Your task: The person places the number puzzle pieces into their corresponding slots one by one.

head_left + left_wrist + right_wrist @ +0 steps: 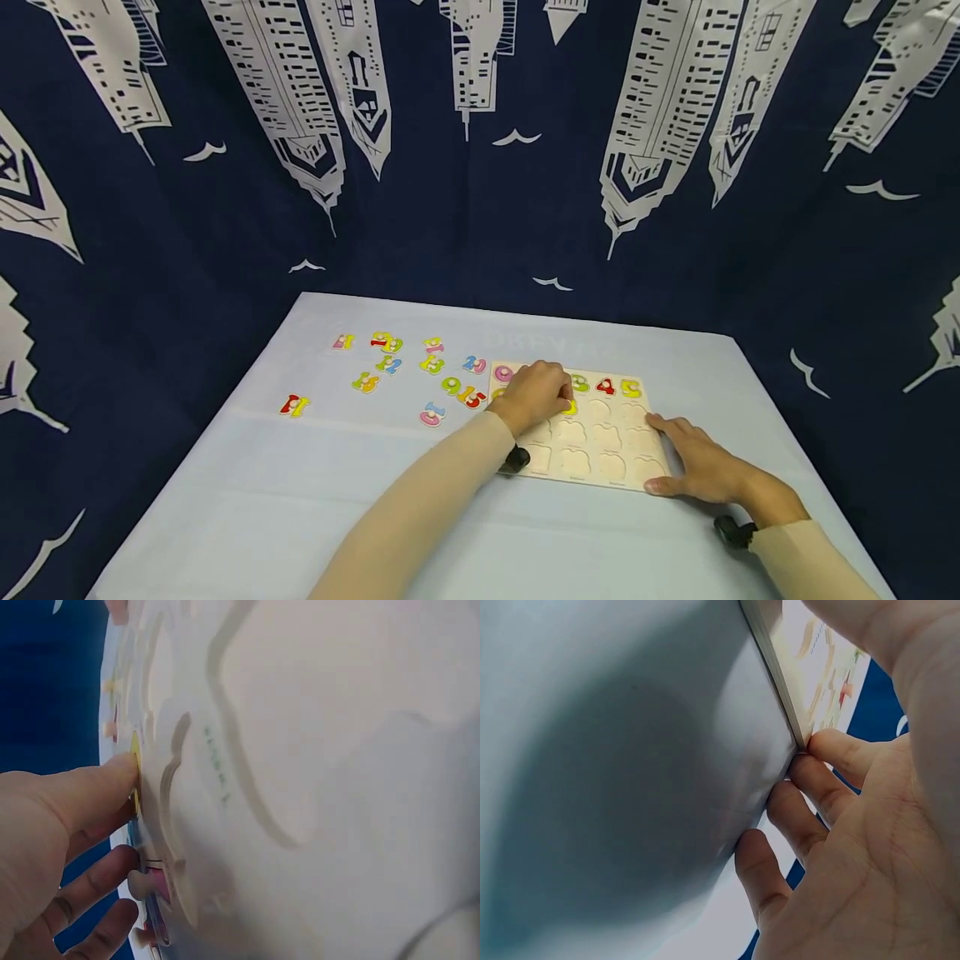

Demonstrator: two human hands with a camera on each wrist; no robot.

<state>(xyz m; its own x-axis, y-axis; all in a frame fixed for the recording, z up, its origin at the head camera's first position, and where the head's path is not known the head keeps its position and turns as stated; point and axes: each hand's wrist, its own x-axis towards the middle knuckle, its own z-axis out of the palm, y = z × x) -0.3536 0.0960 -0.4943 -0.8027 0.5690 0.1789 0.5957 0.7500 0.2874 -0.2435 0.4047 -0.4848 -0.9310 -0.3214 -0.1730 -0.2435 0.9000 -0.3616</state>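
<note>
A wooden number puzzle board (591, 447) lies flat on the table, its lower recesses bare. My left hand (534, 394) reaches over its upper part, thumb and finger pinching a yellow number piece (136, 746) at the board's surface; which digit it is cannot be read. Beside those fingers in the left wrist view stands the knob of a pink piece (159, 885). A green 3 (581, 383), a red 4 (606, 386) and a yellow 5 (632, 388) sit in the top row. My right hand (705, 471) touches the board's right edge with extended fingers, thumb near the lower corner.
Left of the board lie several loose number pieces, among them a green 9 (451, 385), a red and yellow 15 (471, 397) and a pink and blue 10 (432, 414). A dark patterned cloth (465, 217) hangs behind the white table (225, 483).
</note>
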